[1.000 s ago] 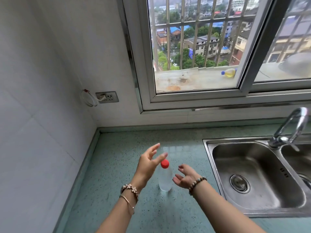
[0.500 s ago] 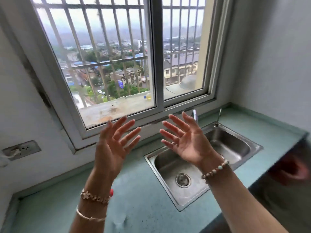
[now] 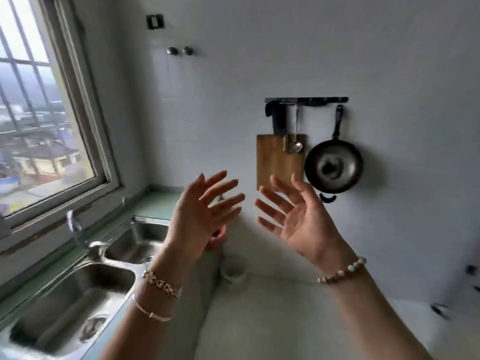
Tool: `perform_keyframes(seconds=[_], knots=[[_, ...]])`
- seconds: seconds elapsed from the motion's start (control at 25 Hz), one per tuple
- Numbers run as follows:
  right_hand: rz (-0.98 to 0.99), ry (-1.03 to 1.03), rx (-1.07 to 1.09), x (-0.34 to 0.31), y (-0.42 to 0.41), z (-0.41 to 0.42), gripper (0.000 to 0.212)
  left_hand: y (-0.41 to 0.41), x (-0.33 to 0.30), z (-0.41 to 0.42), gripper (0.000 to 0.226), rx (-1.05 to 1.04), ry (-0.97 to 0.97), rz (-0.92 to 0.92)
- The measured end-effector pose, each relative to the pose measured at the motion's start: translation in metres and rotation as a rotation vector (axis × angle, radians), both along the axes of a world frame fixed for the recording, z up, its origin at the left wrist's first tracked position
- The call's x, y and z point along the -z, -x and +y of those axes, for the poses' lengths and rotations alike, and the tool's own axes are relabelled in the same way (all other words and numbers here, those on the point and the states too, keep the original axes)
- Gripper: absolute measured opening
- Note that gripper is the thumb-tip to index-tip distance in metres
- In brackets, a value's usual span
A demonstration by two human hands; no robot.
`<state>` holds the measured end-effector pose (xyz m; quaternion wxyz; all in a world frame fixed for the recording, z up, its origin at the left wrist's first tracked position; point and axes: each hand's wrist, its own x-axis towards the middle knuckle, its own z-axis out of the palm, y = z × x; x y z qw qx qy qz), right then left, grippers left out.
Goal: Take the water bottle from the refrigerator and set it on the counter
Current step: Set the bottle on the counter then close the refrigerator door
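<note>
My left hand (image 3: 197, 216) and my right hand (image 3: 298, 222) are raised in front of me, palms facing each other, fingers spread, and neither holds anything. The water bottle is not in this view. The green counter (image 3: 155, 203) runs along under the window and around the double steel sink (image 3: 78, 294). Just behind my left hand is a blurred reddish thing (image 3: 217, 241) above a pale cylinder (image 3: 233, 272); I cannot tell what it is.
A faucet (image 3: 78, 232) stands behind the sink. On the white wall hang a wooden cutting board (image 3: 278, 162) and a black pan (image 3: 333, 166) under a rail. A pale flat surface (image 3: 272, 320) lies below my hands. The window (image 3: 39, 126) is at left.
My hands let go of the bottle standing on the counter, then rose open. The view swung right, past the window and sink to the wall with the pan; the bottle left the frame.
</note>
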<state>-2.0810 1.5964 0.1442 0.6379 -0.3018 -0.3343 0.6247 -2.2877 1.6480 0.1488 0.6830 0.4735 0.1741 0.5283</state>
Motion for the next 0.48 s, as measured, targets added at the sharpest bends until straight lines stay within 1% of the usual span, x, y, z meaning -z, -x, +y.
perform_keyframes(seconds=[0.04,0.08,0.12,0.16,0.28,0.36,0.48], knots=[[-0.015,-0.024,0.159,-0.002,-0.066,-0.056,0.042,-0.075,-0.003,-0.028,0.040,0.142,0.012,0.008],[-0.047,-0.028,0.249,-0.003,-0.103,-0.086,0.042,-0.117,-0.005,-0.045,0.039,0.226,0.033,0.007],[-0.043,-0.008,0.263,-0.006,-0.111,-0.097,0.042,-0.130,-0.004,-0.048,0.037,0.240,0.012,0.003],[-0.052,0.015,0.360,-0.008,-0.143,-0.134,0.041,-0.174,-0.005,-0.067,0.036,0.326,0.010,-0.005],[-0.072,-0.022,0.619,-0.013,-0.221,-0.236,0.041,-0.290,-0.008,-0.131,0.037,0.576,-0.009,-0.012],[-0.067,-0.027,0.780,-0.014,-0.263,-0.301,0.041,-0.361,-0.012,-0.179,0.037,0.739,-0.029,0.003],[-0.049,-0.035,1.001,-0.015,-0.308,-0.386,0.037,-0.446,-0.018,-0.247,0.036,0.952,-0.047,0.003]])
